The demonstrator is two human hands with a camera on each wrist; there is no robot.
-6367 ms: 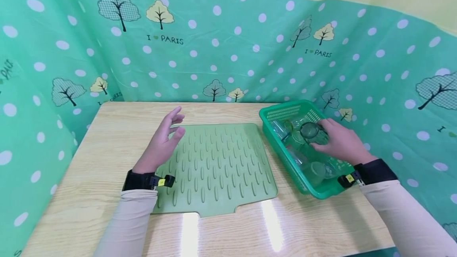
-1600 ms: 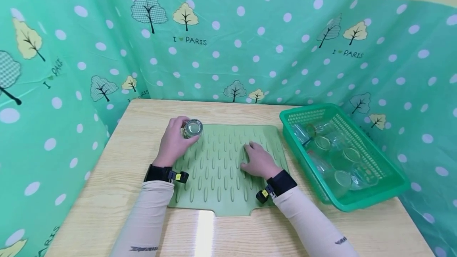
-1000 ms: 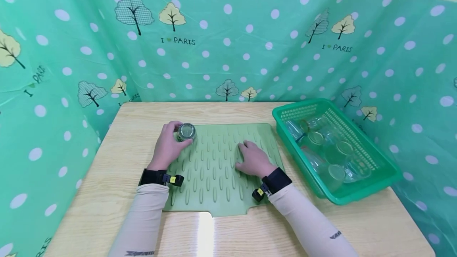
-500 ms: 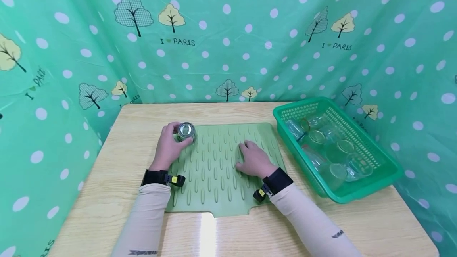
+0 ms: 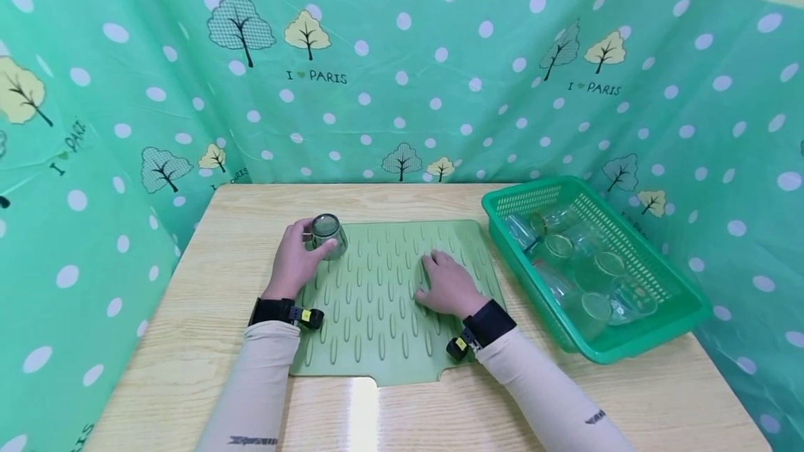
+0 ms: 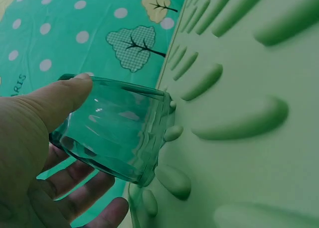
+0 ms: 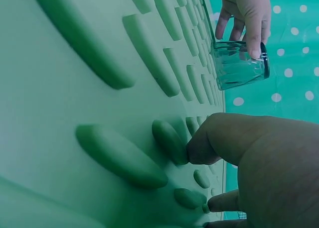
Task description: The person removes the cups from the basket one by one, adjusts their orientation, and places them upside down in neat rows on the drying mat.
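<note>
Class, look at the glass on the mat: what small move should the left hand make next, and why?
Probably let go of the glass. It stands mouth down on the mat, rim among the ridges, while the left hand grips it and the right hand presses the mat.

Two bare hands, no gloves or rings visible: left hand (image 5: pixel 295 262), right hand (image 5: pixel 447 282). Long cream-beige sleeves, close-fitting, reach to wrists on both arms. Small dark printed marking on each forearm near frame bottom, lettering too small to read. Black band round each wrist, wide, snug against sleeve cuff. Small black module with yellow tab fixed to each band, probably wrist camera mount. Fingernails short, unpainted in wrist views.
</note>
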